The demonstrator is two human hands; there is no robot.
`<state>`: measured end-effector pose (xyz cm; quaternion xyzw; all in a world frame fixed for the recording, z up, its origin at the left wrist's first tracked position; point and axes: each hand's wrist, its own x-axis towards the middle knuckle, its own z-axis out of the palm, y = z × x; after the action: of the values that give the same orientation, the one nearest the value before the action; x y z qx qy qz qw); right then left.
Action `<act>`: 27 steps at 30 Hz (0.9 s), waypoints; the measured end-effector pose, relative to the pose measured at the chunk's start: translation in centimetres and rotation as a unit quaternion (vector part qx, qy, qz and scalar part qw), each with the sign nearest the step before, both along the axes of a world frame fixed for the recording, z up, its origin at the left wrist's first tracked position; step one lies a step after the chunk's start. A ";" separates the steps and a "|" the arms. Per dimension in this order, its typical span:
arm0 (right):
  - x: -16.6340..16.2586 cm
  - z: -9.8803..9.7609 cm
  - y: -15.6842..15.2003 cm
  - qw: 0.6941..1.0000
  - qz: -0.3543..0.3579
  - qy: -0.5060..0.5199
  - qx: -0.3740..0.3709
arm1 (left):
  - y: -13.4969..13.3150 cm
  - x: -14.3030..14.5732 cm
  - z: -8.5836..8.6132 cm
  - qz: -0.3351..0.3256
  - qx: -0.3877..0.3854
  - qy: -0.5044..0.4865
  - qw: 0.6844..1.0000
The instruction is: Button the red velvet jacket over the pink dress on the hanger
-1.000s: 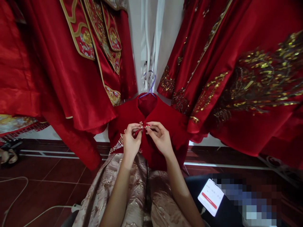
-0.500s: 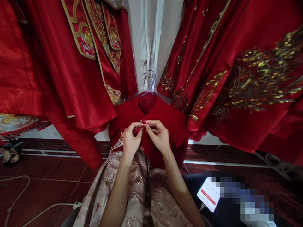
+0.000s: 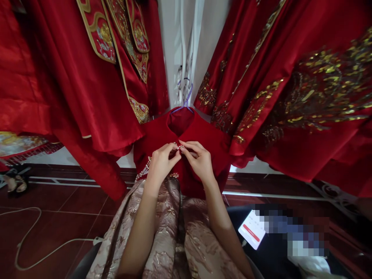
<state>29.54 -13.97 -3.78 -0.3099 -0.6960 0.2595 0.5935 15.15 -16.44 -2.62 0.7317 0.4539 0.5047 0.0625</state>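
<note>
A red jacket [image 3: 209,133] with a V-shaped neck hangs in front of me on a purple hanger [image 3: 186,102]. At the upper middle of its front sits a small beaded fastening [image 3: 179,147]. My left hand [image 3: 162,161] pinches it from the left with thumb and forefinger. From the right, my right hand [image 3: 199,157] pinches the same fastening, fingertips nearly meeting the left ones. Fingers hide most of its shape. Lower on the jacket shows a second beaded ornament [image 3: 174,175]. Strings of beads [image 3: 144,170] hang beside my left wrist.
Red embroidered garments [image 3: 116,128] hang at left, and sequinned red ones [image 3: 290,135] at right. A white pole [image 3: 183,46] stands behind the jacket. Patterned pinkish fabric [image 3: 162,217] covers my lap. A lit phone [image 3: 252,229] lies at lower right; a white cable [image 3: 58,248] runs across the tiled floor.
The view has shifted slightly, so the jacket sits a little higher. Both hands keep pinching the fastening, with the fingers slightly rearranged. The lower beaded ornament shows more plainly.
</note>
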 end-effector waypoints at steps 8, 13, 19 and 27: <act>0.0 -0.3 0.4 0.999 0.030 0.016 -0.014 | -0.4 -0.2 1.2 0.020 -0.005 0.083 0.996; 0.2 -0.4 0.8 0.998 0.051 0.030 -0.013 | -0.1 -0.3 2.0 0.031 -0.001 0.142 0.989; 0.7 0.2 1.1 0.997 0.071 -0.006 -0.012 | 0.7 -0.5 2.5 0.001 0.002 0.187 0.982; -0.5 -1.1 1.6 0.995 0.062 0.070 -0.039 | 1.8 0.4 -0.1 -0.005 -0.012 -0.046 0.999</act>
<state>29.08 -12.36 -4.92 -0.2702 -0.6599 0.3436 0.6111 15.52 -14.63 -2.73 0.7095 0.4528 0.5317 0.0950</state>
